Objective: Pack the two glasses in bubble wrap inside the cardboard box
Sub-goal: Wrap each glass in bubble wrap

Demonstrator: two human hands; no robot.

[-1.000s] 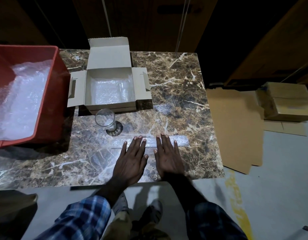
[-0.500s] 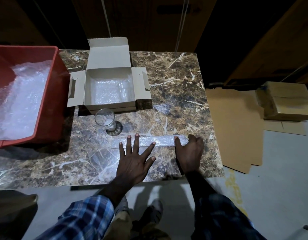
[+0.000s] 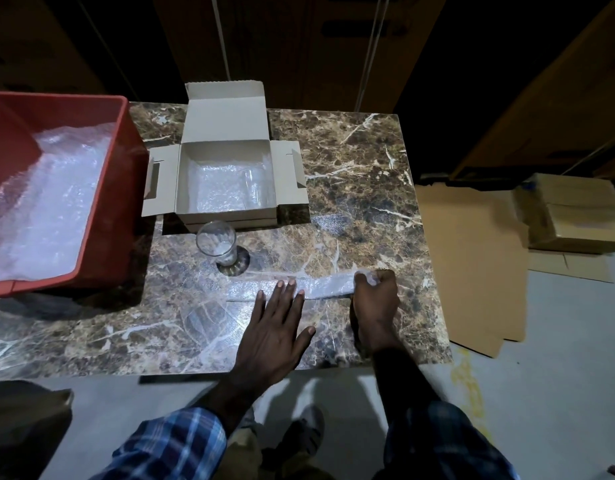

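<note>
A clear glass point(image 3: 219, 244) stands upright on the marble table point(image 3: 361, 188), just in front of the open cardboard box point(image 3: 226, 131). Inside the box lies bubble wrap with another clear glass point(image 3: 256, 190) on its side at the right. A rolled strip of bubble wrap point(image 3: 325, 284) lies across the table near me. My left hand point(image 3: 275, 330) rests flat with spread fingers, fingertips on the roll's middle. My right hand point(image 3: 375, 299) is closed on the roll's right end.
A red plastic crate point(image 3: 102, 216) holding bubble wrap stands at the table's left. Flattened cardboard point(image 3: 472, 265) and stacked cartons point(image 3: 576, 216) lie on the floor to the right. The table's near edge runs just below my wrists.
My right hand has slid from the roll's middle to its right end and closed on it. My left hand stays flat, shifted slightly right.
</note>
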